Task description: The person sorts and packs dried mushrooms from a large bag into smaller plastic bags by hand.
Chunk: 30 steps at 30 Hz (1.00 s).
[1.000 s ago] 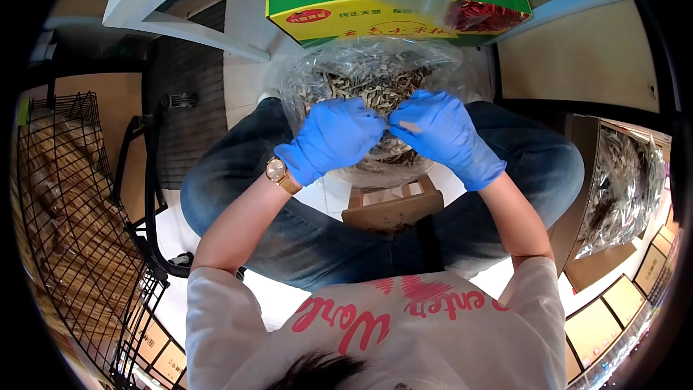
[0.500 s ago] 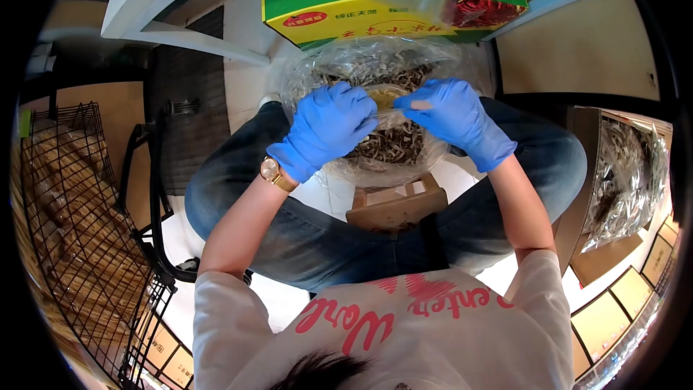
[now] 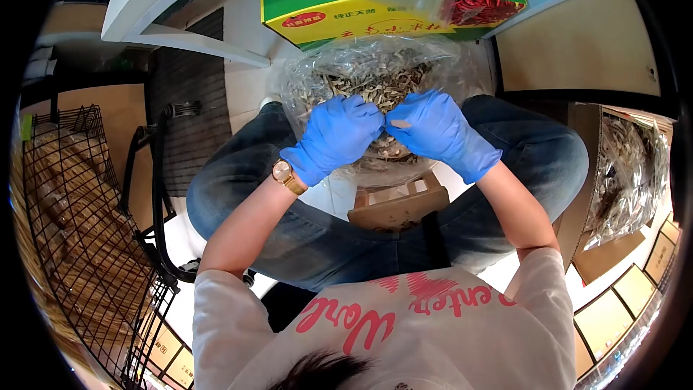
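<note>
A clear plastic bag [image 3: 307, 76] full of dried, shredded brownish pieces [image 3: 375, 85] stands open between the knees. Over its middle, my left hand [image 3: 339, 133], in a blue glove, is closed with the fingers pinched together. My right hand [image 3: 437, 133], also gloved in blue, is closed close beside it, fingertips nearly touching the left ones. A patch of skin-coloured material shows at the right index finger. Whatever the fingertips hold is too small or hidden to make out.
Behind the bag is a green and yellow box [image 3: 325, 22] beneath a white frame [image 3: 202, 42]. A wire basket [image 3: 79, 224] with long tan sticks stands left. At right, a carton [image 3: 577, 195] holds a plastic bag [image 3: 624, 180]. A brown box [image 3: 397, 209] lies below the hands.
Half a second ago the hands were farther apart, with a clear film and a yellowish round patch between them. They have come back together, and that patch no longer shows.
</note>
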Motion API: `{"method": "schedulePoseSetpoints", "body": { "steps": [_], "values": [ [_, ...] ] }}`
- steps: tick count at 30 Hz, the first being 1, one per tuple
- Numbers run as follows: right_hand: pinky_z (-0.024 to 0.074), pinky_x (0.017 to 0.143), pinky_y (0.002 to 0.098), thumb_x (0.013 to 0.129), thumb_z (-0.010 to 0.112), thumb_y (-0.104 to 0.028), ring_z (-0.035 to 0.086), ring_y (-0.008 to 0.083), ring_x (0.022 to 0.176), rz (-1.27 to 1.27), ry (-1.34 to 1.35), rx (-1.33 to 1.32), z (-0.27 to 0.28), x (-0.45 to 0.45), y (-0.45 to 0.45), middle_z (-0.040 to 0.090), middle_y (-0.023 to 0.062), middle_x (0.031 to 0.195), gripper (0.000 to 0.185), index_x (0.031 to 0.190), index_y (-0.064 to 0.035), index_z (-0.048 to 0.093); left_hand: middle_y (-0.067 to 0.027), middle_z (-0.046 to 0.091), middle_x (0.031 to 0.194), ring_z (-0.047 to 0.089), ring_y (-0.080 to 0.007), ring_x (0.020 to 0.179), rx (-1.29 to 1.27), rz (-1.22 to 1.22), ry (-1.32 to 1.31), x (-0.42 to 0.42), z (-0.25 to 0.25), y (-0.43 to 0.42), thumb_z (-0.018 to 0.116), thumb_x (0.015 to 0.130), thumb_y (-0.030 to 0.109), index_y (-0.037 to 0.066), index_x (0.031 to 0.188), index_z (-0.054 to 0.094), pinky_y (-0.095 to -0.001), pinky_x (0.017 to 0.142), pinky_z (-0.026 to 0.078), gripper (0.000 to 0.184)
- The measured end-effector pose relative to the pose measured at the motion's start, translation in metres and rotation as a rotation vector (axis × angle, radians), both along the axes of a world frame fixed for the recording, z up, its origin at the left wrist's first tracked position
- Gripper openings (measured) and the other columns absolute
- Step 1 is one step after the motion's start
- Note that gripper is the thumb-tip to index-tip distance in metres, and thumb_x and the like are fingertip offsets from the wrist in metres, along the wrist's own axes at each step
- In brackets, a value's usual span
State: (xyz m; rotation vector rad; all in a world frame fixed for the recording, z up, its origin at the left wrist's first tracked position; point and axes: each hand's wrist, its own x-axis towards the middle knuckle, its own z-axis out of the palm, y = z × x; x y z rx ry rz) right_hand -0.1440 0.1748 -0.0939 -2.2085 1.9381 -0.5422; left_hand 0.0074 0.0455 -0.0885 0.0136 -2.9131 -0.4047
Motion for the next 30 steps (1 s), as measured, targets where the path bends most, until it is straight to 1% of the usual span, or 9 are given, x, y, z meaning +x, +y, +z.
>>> {"method": "schedulePoseSetpoints", "body": {
  "steps": [7, 11, 14, 16, 17, 19, 22, 26, 30],
  "values": [
    [0.046, 0.056, 0.0362, 0.074, 0.065, -0.023, 0.057, 0.0236, 0.064, -0.011, -0.045, -0.081, 0.001, -0.012, -0.005, 0.053, 0.004, 0.064, 0.013, 0.07, -0.0131, 0.057, 0.0003, 0.052, 0.073, 0.054, -0.0194, 0.071, -0.049, 0.052, 0.004, -0.005, 0.003, -0.005, 0.065, 0.069, 0.02, 0.013, 0.075, 0.057, -0.0326, 0.059, 0.045, 0.012],
    [0.0461, 0.056, 0.0357, 0.073, 0.065, -0.022, 0.058, 0.0236, 0.065, -0.008, -0.014, -0.014, 0.01, -0.014, -0.007, 0.054, 0.0038, 0.065, 0.011, 0.073, -0.0132, 0.058, 0.0009, 0.052, 0.075, 0.054, -0.0195, 0.072, -0.059, 0.039, -0.004, -0.004, 0.005, -0.008, 0.064, 0.072, 0.021, 0.014, 0.079, 0.058, -0.0328, 0.06, 0.045, 0.012],
    [0.0474, 0.055, 0.0354, 0.069, 0.062, -0.018, 0.06, 0.0234, 0.065, -0.027, 0.003, -0.067, 0.01, -0.01, -0.008, 0.057, 0.004, 0.064, 0.006, 0.067, -0.0131, 0.059, 0.0017, 0.053, 0.075, 0.054, -0.0197, 0.072, -0.08, 0.043, -0.009, -0.006, 0.006, -0.004, 0.064, 0.072, 0.021, 0.015, 0.081, 0.059, -0.0323, 0.059, 0.045, 0.012],
    [0.0474, 0.055, 0.0358, 0.069, 0.062, -0.016, 0.059, 0.0235, 0.065, -0.072, 0.077, -0.073, 0.008, -0.016, -0.007, 0.056, 0.0038, 0.065, 0.005, 0.067, -0.0128, 0.059, 0.0022, 0.052, 0.075, 0.054, -0.0193, 0.072, -0.051, 0.076, 0.1, -0.009, 0.008, -0.006, 0.065, 0.072, 0.022, 0.015, 0.079, 0.059, -0.032, 0.059, 0.045, 0.012],
    [0.0473, 0.056, 0.0359, 0.068, 0.063, -0.017, 0.059, 0.0237, 0.066, -0.087, -0.01, -0.095, 0.01, -0.02, -0.006, 0.056, 0.004, 0.067, 0.006, 0.068, -0.0124, 0.059, 0.0022, 0.052, 0.075, 0.054, -0.0193, 0.072, -0.052, 0.076, 0.1, -0.009, 0.007, -0.008, 0.065, 0.072, 0.022, 0.015, 0.079, 0.059, -0.032, 0.059, 0.045, 0.012],
    [0.0474, 0.056, 0.0356, 0.068, 0.063, -0.017, 0.059, 0.0234, 0.067, -0.094, 0.019, -0.084, 0.019, -0.014, -0.007, 0.056, 0.0038, 0.067, 0.007, 0.068, -0.0125, 0.059, 0.0023, 0.053, 0.075, 0.054, -0.019, 0.075, -0.149, 0.074, 0.052, -0.007, 0.007, -0.012, 0.066, 0.07, 0.023, 0.015, 0.076, 0.058, -0.0325, 0.06, 0.045, 0.013],
    [0.0459, 0.055, 0.0356, 0.07, 0.064, -0.018, 0.058, 0.0237, 0.067, -0.09, -0.019, -0.058, 0.014, -0.006, -0.01, 0.054, 0.0028, 0.068, 0.01, 0.073, -0.0141, 0.055, 0.0021, 0.054, 0.075, 0.054, -0.0186, 0.077, -0.086, 0.091, -0.081, -0.009, 0.006, -0.01, 0.066, 0.07, 0.023, 0.014, 0.073, 0.059, -0.0334, 0.062, 0.046, 0.012],
    [0.0469, 0.057, 0.0358, 0.069, 0.065, -0.019, 0.058, 0.0243, 0.067, -0.069, -0.035, -0.097, 0.008, -0.005, -0.008, 0.054, 0.0035, 0.067, 0.012, 0.069, -0.0123, 0.055, 0.0013, 0.053, 0.072, 0.054, -0.0187, 0.077, -0.056, 0.028, -0.069, -0.014, 0.009, -0.006, 0.066, 0.07, 0.023, 0.014, 0.069, 0.059, -0.0335, 0.062, 0.046, 0.011],
    [0.047, 0.058, 0.036, 0.07, 0.066, -0.021, 0.058, 0.0257, 0.068, -0.065, -0.042, -0.081, 0.009, -0.024, -0.002, 0.057, 0.0042, 0.07, 0.011, 0.075, -0.0121, 0.06, 0.0009, 0.052, 0.068, 0.054, -0.0187, 0.076, -0.147, -0.007, -0.057, -0.029, 0.008, -0.011, 0.065, 0.071, 0.025, 0.014, 0.07, 0.059, -0.0332, 0.063, 0.046, 0.013]
  ]
}}
